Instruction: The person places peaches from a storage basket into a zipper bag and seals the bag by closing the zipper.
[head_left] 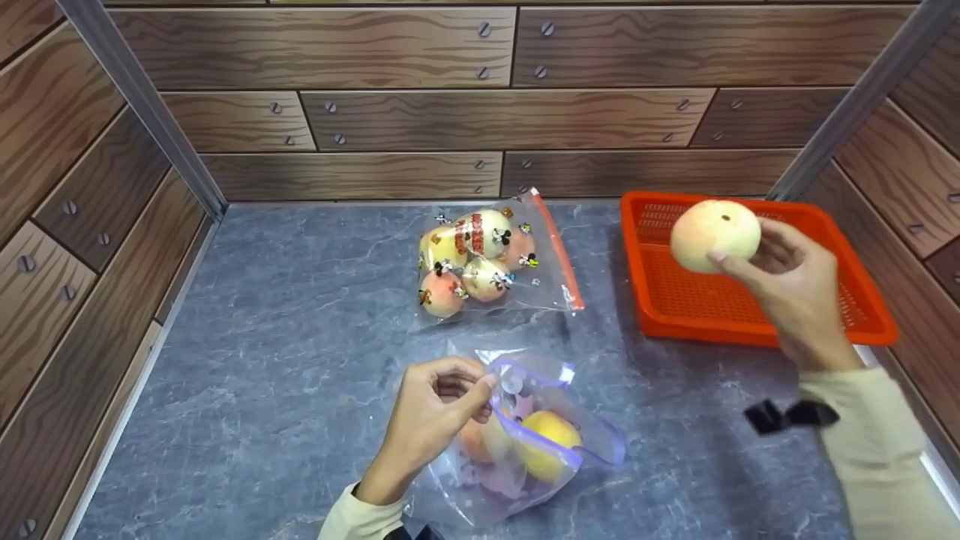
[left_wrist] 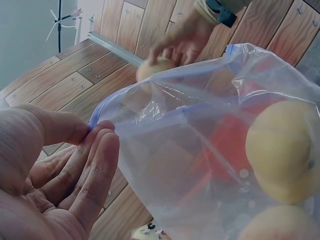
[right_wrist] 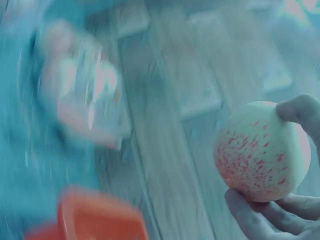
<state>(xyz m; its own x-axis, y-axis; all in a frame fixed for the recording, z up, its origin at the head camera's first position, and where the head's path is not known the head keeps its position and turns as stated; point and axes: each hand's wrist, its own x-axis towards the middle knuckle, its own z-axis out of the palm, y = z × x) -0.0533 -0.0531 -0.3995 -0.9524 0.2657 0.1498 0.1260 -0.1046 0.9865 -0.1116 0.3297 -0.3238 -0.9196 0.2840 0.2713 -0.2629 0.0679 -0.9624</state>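
Observation:
Above the orange basket (head_left: 705,330), my right hand (head_left: 799,289) holds a pale yellow peach (head_left: 712,236) with a pink blush between thumb and fingers. The right wrist view shows red speckles on this peach (right_wrist: 262,152). My left hand (head_left: 442,412) pinches the purple zip edge of a clear plastic bag (head_left: 517,480) between thumb and fingertips. That bag's mouth gapes toward the right. Inside it lie a yellow fruit (head_left: 551,442) and a pinkish one (head_left: 480,439), partly behind the film. In the left wrist view, the zip edge (left_wrist: 150,80) runs out from my thumb.
Behind the purple-edged bag lies a second clear bag (head_left: 551,289) with an orange-red zip and cartoon prints, holding several peaches. Wood-patterned walls (head_left: 405,120) enclose the grey marbled table (head_left: 285,352) at the back and sides. The basket stands near the right wall.

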